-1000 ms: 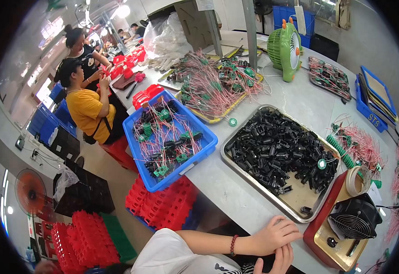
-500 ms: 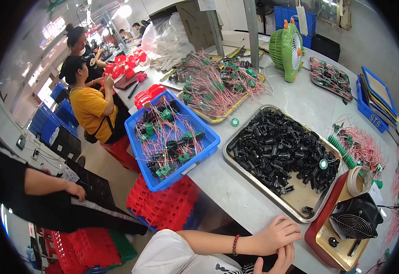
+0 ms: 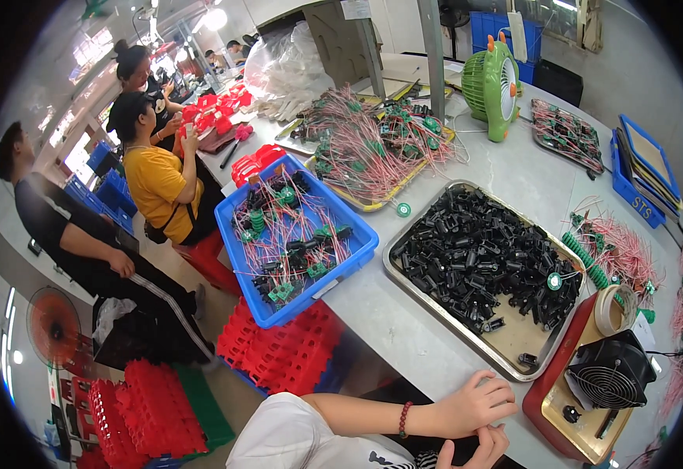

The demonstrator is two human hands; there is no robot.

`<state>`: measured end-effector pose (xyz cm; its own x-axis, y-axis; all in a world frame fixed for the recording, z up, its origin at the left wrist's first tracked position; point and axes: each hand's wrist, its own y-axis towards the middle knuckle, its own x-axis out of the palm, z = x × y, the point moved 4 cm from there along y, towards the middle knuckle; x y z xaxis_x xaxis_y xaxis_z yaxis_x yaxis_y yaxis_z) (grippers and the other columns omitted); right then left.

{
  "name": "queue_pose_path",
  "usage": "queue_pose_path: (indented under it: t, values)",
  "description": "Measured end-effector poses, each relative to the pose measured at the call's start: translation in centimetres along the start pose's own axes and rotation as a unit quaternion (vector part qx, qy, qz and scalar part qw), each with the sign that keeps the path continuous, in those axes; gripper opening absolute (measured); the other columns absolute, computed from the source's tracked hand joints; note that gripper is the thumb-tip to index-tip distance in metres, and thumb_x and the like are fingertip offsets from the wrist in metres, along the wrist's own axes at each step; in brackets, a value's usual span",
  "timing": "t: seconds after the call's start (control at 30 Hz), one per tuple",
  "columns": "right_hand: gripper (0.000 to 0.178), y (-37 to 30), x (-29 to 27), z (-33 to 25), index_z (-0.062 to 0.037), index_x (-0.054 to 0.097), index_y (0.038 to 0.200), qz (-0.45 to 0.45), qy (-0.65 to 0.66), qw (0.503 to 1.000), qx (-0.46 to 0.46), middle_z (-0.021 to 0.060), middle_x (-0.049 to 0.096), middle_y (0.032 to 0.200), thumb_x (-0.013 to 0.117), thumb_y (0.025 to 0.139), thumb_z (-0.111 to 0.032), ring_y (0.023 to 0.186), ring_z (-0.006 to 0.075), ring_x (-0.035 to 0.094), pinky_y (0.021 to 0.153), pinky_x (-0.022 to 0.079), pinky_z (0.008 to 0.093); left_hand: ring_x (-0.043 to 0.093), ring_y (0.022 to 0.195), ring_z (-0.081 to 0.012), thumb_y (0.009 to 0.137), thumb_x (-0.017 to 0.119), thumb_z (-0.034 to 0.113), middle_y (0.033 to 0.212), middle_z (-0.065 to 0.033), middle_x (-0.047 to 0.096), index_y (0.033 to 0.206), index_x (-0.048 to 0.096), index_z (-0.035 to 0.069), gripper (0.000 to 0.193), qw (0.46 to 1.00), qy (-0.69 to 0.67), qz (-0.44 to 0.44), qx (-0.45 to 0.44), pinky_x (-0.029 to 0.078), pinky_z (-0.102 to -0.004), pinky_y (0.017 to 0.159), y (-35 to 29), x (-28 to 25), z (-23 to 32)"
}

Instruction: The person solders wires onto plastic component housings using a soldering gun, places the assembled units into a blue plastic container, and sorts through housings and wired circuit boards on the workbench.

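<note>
My left hand (image 3: 473, 405), a beaded bracelet on its wrist, rests at the table's near edge. Its fingers are loosely bent and a little apart, with nothing visible in them. Just below it, my right hand (image 3: 478, 452) touches or nearly touches the left, thumb apart from the fingers; the lower picture edge cuts it off. Closest to both hands is a metal tray (image 3: 427, 322) heaped with small black plastic housings (image 3: 474, 254). One round green circuit board (image 3: 555, 281) with wires lies on the heap.
At right stands a red-sided tray (image 3: 545, 402) with a black cooling fan (image 3: 611, 375) and a tape roll (image 3: 613, 311). A blue bin (image 3: 318, 291) of wired boards overhangs the table's left edge. Beyond are wire bundles (image 3: 357, 148) and a green fan (image 3: 488, 90). Several people stand left.
The person in black at left has moved farther off, so their head and a floor fan now show. The worker in yellow shifts slightly. My hands stay almost still.
</note>
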<state>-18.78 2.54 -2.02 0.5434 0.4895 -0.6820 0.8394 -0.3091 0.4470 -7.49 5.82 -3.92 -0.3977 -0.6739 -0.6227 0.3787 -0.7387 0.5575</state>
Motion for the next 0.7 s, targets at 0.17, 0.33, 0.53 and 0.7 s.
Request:
queue_pose_path:
  t: [0.17,0.33,0.53,0.7]
  values:
    - [0.047,-0.16,0.09,0.18,0.0063,0.054,0.117,0.02,0.024,1.0,-0.005,0.0229,0.052,0.114,0.068,0.081,-0.02,0.107,0.0386,0.049,0.097,0.037,0.0493,0.05,0.107,-0.0207,0.075,0.065,0.019,0.1,-0.0031,0.053,0.101,0.055,0.011,0.029,1.0,0.01,0.01,0.004,0.032,-0.0434,0.098,0.07,-0.13,-0.02]
    - [0.046,0.01,0.0,0.07,0.0068,0.055,0.116,0.032,0.036,0.999,-0.013,0.0235,0.054,0.113,0.068,0.081,-0.019,0.106,0.0392,0.051,0.097,0.04,0.049,0.05,0.106,-0.02,0.075,0.065,0.019,0.099,-0.0027,0.053,0.1,0.056,0.011,0.028,1.0,0.012,0.01,0.007,0.033,-0.0431,0.099,0.07,-0.11,0.01]
    - [0.043,0.14,-0.11,0.19,0.0067,0.055,0.114,0.032,0.041,0.999,-0.011,0.0233,0.054,0.111,0.069,0.08,-0.017,0.103,0.0385,0.052,0.092,0.043,0.0468,0.051,0.106,-0.0194,0.072,0.063,0.018,0.099,-0.0025,0.054,0.099,0.056,0.011,0.028,0.999,0.029,0.007,0.022,0.033,-0.0433,0.099,-0.01,0.04,-0.04]
    - [0.043,-0.23,-0.05,0.42,0.0067,0.055,0.114,0.024,0.037,0.999,-0.005,0.023,0.054,0.109,0.069,0.079,-0.015,0.099,0.0384,0.053,0.089,0.044,0.0458,0.051,0.106,-0.0193,0.073,0.061,0.018,0.099,-0.0025,0.054,0.098,0.057,0.01,0.027,0.999,0.042,0.001,0.027,0.033,-0.0434,0.099,-0.01,0.01,0.06]
